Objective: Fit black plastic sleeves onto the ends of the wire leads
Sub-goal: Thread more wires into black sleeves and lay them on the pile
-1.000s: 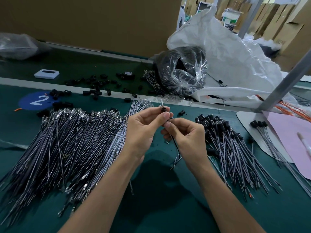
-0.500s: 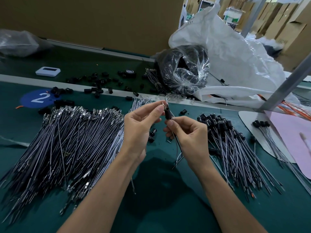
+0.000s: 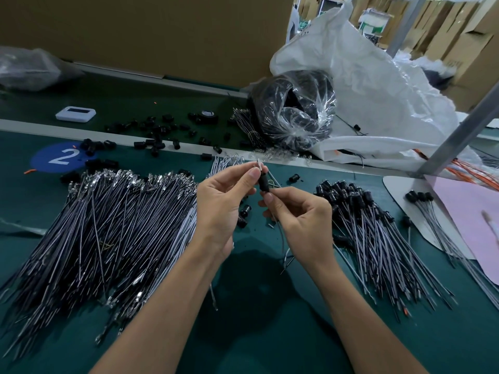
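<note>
A black plastic sleeve sits on one wire lead held above the green mat. My left hand pinches the clear tip at the lead's top end, just above the sleeve. My right hand pinches the lead right below the sleeve, and the wire hangs down past its palm. A big fan of bare leads lies to the left. Sleeved leads are piled to the right. Loose black sleeves are scattered along the far strip.
A clear bag of black parts and a large white sack stand behind the hands. A slanted metal post rises at the right above pink paper. A white device and a blue "2" sticker lie at far left.
The sleeve has slid along the lead and now shows fully between my two hands. My left fingertips moved up to the lead's tip; my right hand stays just below.
</note>
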